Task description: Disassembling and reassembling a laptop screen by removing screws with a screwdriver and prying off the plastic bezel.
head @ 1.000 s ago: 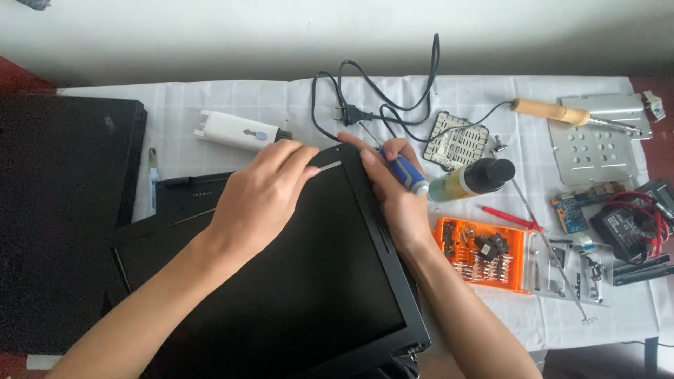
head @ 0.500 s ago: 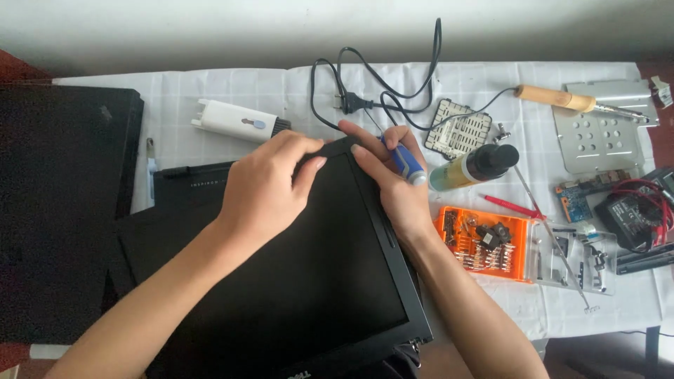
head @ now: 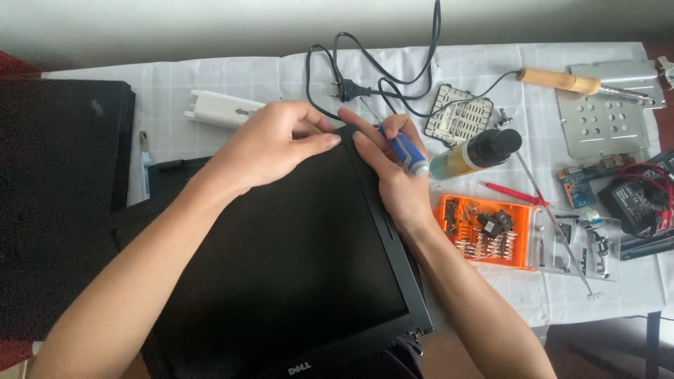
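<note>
Laptop screen panel (head: 281, 267) lies dark on the white-covered table (head: 210, 77). Left hand (head: 270, 144) presses curled fingers on its top corner; right hand (head: 393, 172) pinches a blue-handled screwdriver (head: 407, 151) there.

The laptop screen (head: 281, 260) is seen as smooth, dark and faintly glossy, framed in matt black plastic; the screwdriver (head: 407, 151) handle is glossy blue plastic. The tablecloth (head: 210, 77) is white checked cloth; the bracket plate (head: 611, 116) is dull metal; the soldering iron (head: 562, 81) is handled in wood.
</note>
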